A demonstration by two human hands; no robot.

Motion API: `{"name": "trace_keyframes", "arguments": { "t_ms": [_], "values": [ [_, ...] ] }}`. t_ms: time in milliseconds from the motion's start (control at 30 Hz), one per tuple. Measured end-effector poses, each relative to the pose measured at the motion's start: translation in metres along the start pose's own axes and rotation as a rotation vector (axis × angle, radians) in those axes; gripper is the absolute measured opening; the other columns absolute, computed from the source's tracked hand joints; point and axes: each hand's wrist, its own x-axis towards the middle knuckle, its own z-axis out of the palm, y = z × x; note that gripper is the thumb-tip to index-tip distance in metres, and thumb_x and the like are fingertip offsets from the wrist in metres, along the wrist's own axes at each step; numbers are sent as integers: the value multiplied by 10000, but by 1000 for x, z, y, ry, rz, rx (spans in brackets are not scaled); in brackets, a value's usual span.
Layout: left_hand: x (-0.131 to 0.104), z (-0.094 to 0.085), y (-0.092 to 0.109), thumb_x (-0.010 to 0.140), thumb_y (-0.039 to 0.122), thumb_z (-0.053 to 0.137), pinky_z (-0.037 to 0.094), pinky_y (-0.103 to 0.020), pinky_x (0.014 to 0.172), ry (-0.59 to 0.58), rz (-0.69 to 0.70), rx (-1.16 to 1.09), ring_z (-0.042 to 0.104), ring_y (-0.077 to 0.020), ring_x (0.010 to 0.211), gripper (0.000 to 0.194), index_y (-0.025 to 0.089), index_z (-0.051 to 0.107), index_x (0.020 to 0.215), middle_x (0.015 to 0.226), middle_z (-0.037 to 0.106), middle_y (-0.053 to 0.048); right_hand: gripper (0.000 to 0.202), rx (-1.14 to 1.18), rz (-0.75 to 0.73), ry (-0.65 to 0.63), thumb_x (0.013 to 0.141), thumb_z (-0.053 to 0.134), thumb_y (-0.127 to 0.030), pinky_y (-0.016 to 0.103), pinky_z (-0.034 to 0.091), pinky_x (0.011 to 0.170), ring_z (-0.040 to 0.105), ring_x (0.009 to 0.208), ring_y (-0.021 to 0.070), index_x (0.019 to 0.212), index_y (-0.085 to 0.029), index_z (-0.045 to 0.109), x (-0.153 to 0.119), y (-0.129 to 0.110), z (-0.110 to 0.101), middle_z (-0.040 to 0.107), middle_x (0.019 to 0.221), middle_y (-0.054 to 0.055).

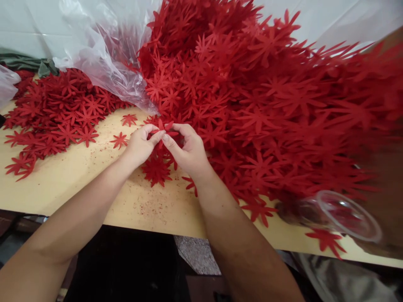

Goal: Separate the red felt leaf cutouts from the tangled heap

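Between my two hands is a red artificial leaf (164, 126) with several narrow lobes, held a little above the table. My left hand (143, 142) pinches its left side with thumb and forefinger. On the other side my right hand (187, 147) grips it too, and the two thumbs almost meet. Beneath my hands lie more red leaves (156, 171) on the tabletop. A huge heap of the same leaves (252, 105) rises behind and to the right. Two single leaves, one (120, 140) near my left wrist and one (129, 120) beyond it, lie apart.
A smaller leaf pile (66, 109) spreads over the left of the yellowish table (94, 167). Clear plastic bagging (116, 63) stands between the piles. A see-through plastic tub (346, 216) lies tipped at the right, near the table's front edge and a brown box (385, 176).
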Motion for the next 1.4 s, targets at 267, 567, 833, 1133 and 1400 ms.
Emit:
{"name": "trace_keyframes", "arguments": {
  "t_ms": [267, 567, 833, 1133, 1400],
  "values": [
    [-6, 2, 2, 817, 315, 517, 326, -233, 566, -24, 41, 123, 372, -71, 545, 263, 170, 448, 608, 570, 423, 46, 302, 344, 156, -25, 673, 666, -479, 314, 527, 692, 607, 708, 128, 800, -207, 624, 5, 6, -2, 653, 761, 6],
    [-5, 2, 2, 716, 134, 607, 381, -227, 662, -49, 57, 140, 446, -71, 642, 110, 160, 513, 767, 719, 515, 30, 204, 252, 166, 145, 690, 660, -385, 288, 487, 606, 561, 611, 114, 770, -224, 565, 11, 20, -8, 612, 711, -7],
    [1, -2, -4, 742, 170, 582, 367, -216, 637, 87, 117, 119, 429, -67, 618, 81, 166, 505, 718, 645, 485, 50, 412, 248, 218, 235, 641, 627, -609, 238, 339, 446, 379, 467, 71, 653, -223, 482, 12, 16, -11, 456, 557, -45],
    [-1, -4, 3, 725, 302, 635, 353, -207, 599, 47, 92, 12, 426, -61, 594, 162, 168, 547, 752, 636, 507, 45, 379, 128, 155, 228, 672, 625, -566, 257, 387, 530, 433, 545, 89, 653, -214, 486, 11, 14, -10, 490, 609, -31],
    [-6, 2, 4, 713, 135, 593, 365, -207, 617, 0, 67, -6, 425, -52, 584, 87, 159, 518, 674, 616, 489, 60, 306, 129, 92, 38, 750, 584, -481, 257, 405, 549, 444, 563, 92, 640, -210, 491, 2, 0, 0, 480, 600, -31]
  ]
}}
